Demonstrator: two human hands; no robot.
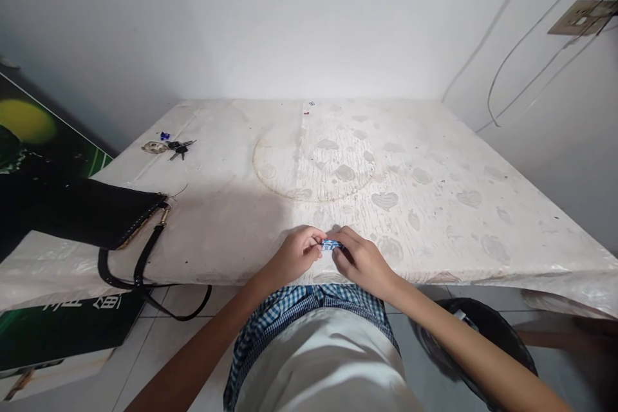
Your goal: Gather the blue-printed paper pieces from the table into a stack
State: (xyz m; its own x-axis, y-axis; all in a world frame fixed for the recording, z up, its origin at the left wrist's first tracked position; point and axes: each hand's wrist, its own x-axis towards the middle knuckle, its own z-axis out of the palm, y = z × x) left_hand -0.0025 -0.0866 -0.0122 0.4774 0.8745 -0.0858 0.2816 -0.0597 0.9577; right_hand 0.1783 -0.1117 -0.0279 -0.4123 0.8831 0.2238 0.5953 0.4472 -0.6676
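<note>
green panel [72,335]: white characters [107,302], partly covered, not legible | blue-and-white item [331,245]: markings too small to read

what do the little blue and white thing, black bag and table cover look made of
Small blue-and-white piece: perhaps printed paper or plastic film, from its pattern; finish too small to judge. Black bag: maybe matte leather or imitation leather, with a stitched-looking edge. Table cover: likely glossy plastic, given its shiny creases.

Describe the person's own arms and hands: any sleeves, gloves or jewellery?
The left hand and right hand are bare, with no gloves, rings or markings visible. The slim left forearm and right forearm show no sleeves, watch or bracelet. Also worn: a whitish top and blue-and-white checked bottoms.
</note>
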